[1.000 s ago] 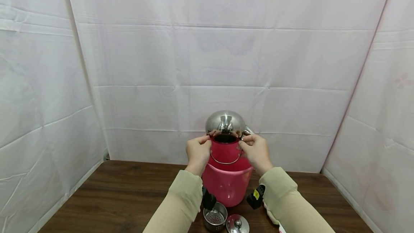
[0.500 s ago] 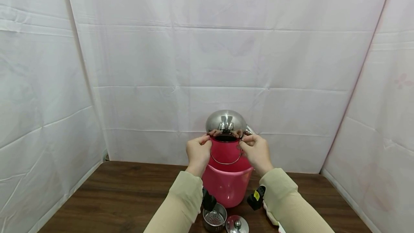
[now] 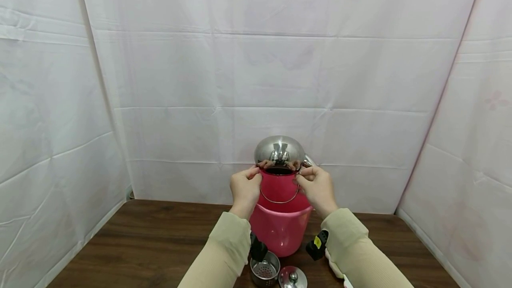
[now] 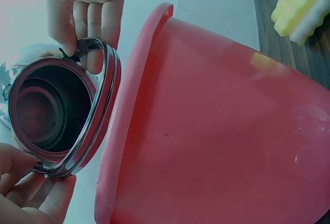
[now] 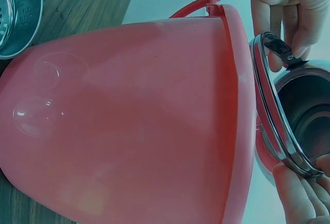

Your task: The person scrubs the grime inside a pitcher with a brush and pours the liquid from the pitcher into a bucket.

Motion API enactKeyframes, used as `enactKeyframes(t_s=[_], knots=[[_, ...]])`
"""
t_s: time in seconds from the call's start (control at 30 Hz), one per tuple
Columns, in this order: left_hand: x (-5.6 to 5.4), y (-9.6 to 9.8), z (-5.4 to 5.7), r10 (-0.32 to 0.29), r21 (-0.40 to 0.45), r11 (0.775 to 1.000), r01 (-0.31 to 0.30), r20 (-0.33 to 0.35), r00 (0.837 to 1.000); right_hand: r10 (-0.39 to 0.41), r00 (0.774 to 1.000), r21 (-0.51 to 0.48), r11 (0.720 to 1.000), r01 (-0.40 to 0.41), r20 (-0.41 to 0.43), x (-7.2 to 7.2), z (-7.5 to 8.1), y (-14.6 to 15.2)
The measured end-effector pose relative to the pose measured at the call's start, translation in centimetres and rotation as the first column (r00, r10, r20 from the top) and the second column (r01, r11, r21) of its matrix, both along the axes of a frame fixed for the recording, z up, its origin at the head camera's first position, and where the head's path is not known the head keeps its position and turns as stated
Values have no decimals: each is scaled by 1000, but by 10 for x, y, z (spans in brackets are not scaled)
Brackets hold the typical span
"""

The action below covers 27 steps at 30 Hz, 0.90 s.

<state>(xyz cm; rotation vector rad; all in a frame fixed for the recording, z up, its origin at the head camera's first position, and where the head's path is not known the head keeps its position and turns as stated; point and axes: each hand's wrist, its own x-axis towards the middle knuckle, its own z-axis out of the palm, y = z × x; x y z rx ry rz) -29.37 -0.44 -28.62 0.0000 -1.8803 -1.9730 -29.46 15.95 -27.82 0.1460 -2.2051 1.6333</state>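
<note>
A shiny steel kettle (image 3: 279,149) is held tipped forward over a pink bucket (image 3: 282,230), its mouth facing the near side. Pink tones colour the metal round the dark opening (image 4: 54,110). My left hand (image 3: 245,190) pinches the kettle on the left, where the wire handle (image 3: 280,202) meets the rim. On the right my right hand (image 3: 318,190) pinches the matching handle joint. Below the mouth the handle hangs in a loop. Beyond the right hand the spout (image 3: 309,160) shows partly. The bucket's wall hides its inside from both wrist views.
In front of the bucket stand a perforated steel strainer (image 3: 265,270) and a round knobbed lid (image 3: 293,277). A yellow and white sponge-like block (image 4: 301,10) lies on the wooden table (image 3: 160,239), right of the bucket. White curtains (image 3: 280,66) enclose the table.
The kettle's mouth looks tipped slightly further down, its dark opening narrower in the head view. Both hands keep their hold in nearly the same place.
</note>
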Motion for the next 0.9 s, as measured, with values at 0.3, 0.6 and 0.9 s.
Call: enactKeyframes(t_s=[0.3,0.6,0.9], knots=[[-2,0,-1,6,4,1000,-6,-15,1000,-3,1000,11,1000,3,-2,1,0,0],[-4,0,-2,0,-1,1000,0,-27,1000,2,1000,-8,1000,-2,-10,0,0,0],[-5,0,-4,-14,9,1000,14,-36,999,3,1000,-18,1000,-3,-5,0,0,1]])
